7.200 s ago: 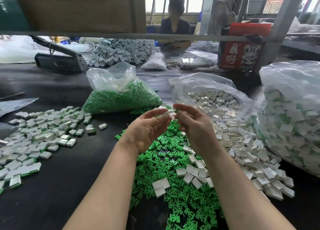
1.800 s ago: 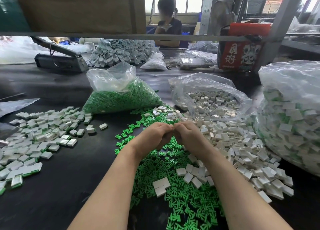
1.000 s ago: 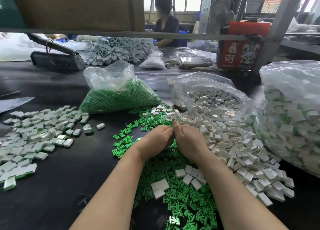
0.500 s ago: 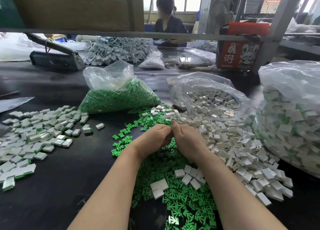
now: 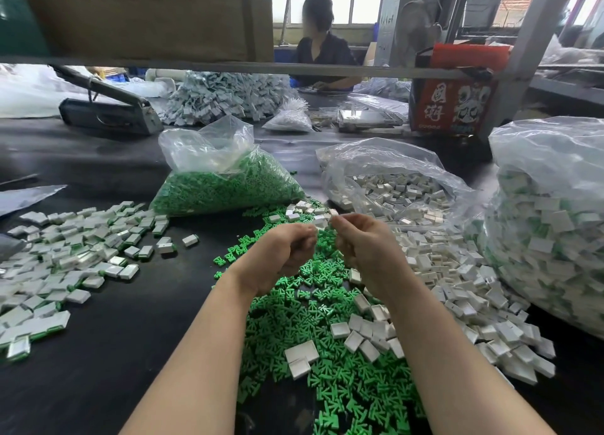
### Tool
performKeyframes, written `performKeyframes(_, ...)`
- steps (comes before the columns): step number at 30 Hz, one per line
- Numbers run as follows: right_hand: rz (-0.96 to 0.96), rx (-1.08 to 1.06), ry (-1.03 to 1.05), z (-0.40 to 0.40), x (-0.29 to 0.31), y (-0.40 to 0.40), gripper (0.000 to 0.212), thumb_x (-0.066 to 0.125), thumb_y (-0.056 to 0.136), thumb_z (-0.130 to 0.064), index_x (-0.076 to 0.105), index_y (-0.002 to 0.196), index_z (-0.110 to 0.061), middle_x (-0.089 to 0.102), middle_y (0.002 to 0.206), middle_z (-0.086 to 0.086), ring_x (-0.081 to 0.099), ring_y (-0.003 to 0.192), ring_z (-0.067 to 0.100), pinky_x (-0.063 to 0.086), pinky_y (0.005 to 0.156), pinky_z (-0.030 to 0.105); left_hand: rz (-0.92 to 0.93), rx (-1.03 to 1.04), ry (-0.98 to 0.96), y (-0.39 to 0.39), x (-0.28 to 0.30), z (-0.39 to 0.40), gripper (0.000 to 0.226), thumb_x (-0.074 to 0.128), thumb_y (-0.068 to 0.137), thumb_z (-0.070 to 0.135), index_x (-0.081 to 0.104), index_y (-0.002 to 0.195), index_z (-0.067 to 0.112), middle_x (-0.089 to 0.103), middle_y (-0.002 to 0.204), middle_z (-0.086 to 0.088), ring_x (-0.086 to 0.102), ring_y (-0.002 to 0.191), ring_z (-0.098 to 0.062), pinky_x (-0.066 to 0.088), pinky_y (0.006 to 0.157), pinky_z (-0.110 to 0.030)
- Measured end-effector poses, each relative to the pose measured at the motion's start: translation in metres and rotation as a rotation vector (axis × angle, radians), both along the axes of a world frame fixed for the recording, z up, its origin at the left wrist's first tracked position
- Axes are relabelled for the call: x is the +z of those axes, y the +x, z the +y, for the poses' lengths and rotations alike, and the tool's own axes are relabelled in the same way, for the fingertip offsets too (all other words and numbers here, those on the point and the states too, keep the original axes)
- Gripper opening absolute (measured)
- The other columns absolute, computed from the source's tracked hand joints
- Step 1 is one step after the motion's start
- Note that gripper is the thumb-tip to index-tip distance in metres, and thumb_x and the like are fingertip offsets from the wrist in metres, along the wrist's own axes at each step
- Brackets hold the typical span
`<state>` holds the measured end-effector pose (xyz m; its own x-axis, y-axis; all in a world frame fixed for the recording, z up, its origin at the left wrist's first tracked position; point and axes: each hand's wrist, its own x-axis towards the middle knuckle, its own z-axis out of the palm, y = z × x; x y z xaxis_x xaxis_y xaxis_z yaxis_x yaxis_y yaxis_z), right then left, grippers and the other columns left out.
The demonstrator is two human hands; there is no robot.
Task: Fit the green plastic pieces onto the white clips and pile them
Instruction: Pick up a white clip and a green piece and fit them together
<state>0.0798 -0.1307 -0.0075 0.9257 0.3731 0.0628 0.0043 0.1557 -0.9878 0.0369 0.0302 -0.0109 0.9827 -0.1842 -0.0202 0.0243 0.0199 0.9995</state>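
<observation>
Loose green plastic pieces (image 5: 330,362) lie heaped on the black table right below my hands. To their right spreads a heap of white clips (image 5: 457,287). My left hand (image 5: 281,254) hovers above the green heap with its fingers curled into the palm; what it holds is hidden. My right hand (image 5: 366,248) is raised beside it, a small gap between them, thumb and forefinger pinching a small white clip (image 5: 332,218) at the tips. Fitted white-and-green clips (image 5: 65,254) lie piled at the left.
An open bag of green pieces (image 5: 225,186) and an open bag of white clips (image 5: 392,189) stand behind my hands. A big bag of fitted clips (image 5: 549,238) fills the right. A red box (image 5: 454,104), a sealing machine (image 5: 108,114) and a seated person (image 5: 322,52) are further back.
My hands were pressed together low on the green heap; now both have risen a little and parted, the right one lifting its fingertips up.
</observation>
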Motion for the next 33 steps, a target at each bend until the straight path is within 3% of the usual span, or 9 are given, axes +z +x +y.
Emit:
performKeyframes(5, 0.025, 0.024, 0.121, 0.002, 0.002, -0.001, 0.014, 0.058, 0.093, -0.004, 0.069, 0.085, -0.009, 0.064, 0.067, 0.003, 0.052, 0.068, 0.02, 0.038, 0.066, 0.031, -0.013, -0.005, -0.018, -0.001, -0.001, 0.002, 0.028, 0.041, 0.091, 0.034, 0.042, 0.065, 0.022, 0.025, 0.059, 0.002, 0.013, 0.049, -0.011, 0.016, 0.036, -0.017)
performKeyframes(10, -0.059, 0.055, 0.078, 0.006, 0.003, -0.007, 0.008, 0.05, 0.097, 0.0, 0.056, 0.099, -0.005, 0.06, 0.074, 0.005, 0.053, 0.075, 0.023, 0.045, 0.072, 0.034, -0.047, 0.003, 0.063, -0.001, -0.003, -0.001, 0.028, 0.041, 0.089, 0.036, 0.043, 0.065, 0.023, 0.028, 0.058, 0.003, 0.017, 0.049, -0.01, 0.018, 0.039, -0.017)
performKeyframes(18, -0.209, 0.005, 0.003, 0.01, 0.002, -0.007, 0.006, 0.049, 0.097, 0.002, 0.05, 0.094, -0.003, 0.046, 0.061, 0.0, 0.042, 0.052, 0.007, 0.035, 0.051, 0.019, -0.097, 0.033, 0.139, -0.001, -0.001, -0.004, 0.025, 0.041, 0.09, 0.036, 0.04, 0.07, 0.021, 0.03, 0.059, 0.003, 0.02, 0.051, -0.011, 0.021, 0.043, -0.019)
performKeyframes(24, -0.207, 0.026, 0.016, 0.009, 0.0, -0.005, 0.009, 0.05, 0.097, 0.003, 0.05, 0.091, -0.005, 0.049, 0.061, 0.0, 0.044, 0.052, 0.007, 0.037, 0.051, 0.019, -0.143, 0.05, 0.143, -0.003, -0.001, -0.005, 0.027, 0.039, 0.1, 0.028, 0.049, 0.076, 0.022, 0.042, 0.058, 0.014, 0.034, 0.05, -0.001, 0.031, 0.046, -0.01)
performKeyframes(27, -0.204, 0.025, 0.008, 0.009, -0.001, -0.005, 0.008, 0.051, 0.096, 0.002, 0.051, 0.092, -0.004, 0.05, 0.062, 0.001, 0.046, 0.054, 0.009, 0.039, 0.052, 0.02, -0.148, 0.079, 0.195, -0.002, -0.001, -0.006, 0.025, 0.038, 0.104, 0.024, 0.052, 0.085, 0.016, 0.046, 0.061, 0.016, 0.039, 0.056, -0.001, 0.034, 0.056, -0.014)
performKeyframes(31, -0.172, 0.02, -0.081, 0.007, -0.002, -0.004, 0.003, 0.052, 0.098, -0.006, 0.054, 0.098, -0.004, 0.054, 0.067, 0.002, 0.05, 0.058, 0.01, 0.044, 0.058, 0.025, -0.148, 0.074, 0.222, -0.001, 0.0, -0.01, 0.029, 0.037, 0.106, 0.018, 0.06, 0.09, 0.008, 0.047, 0.073, 0.001, 0.041, 0.068, -0.011, 0.036, 0.067, -0.021)
performKeyframes(33, -0.198, 0.017, -0.218, 0.006, -0.003, -0.002, 0.009, 0.052, 0.099, -0.011, 0.057, 0.096, -0.005, 0.055, 0.068, 0.002, 0.05, 0.058, 0.011, 0.042, 0.058, 0.028, -0.143, 0.087, 0.262, -0.002, 0.001, -0.011, 0.032, 0.036, 0.106, 0.017, 0.062, 0.087, 0.018, 0.044, 0.072, 0.001, 0.039, 0.066, -0.01, 0.036, 0.062, -0.018)
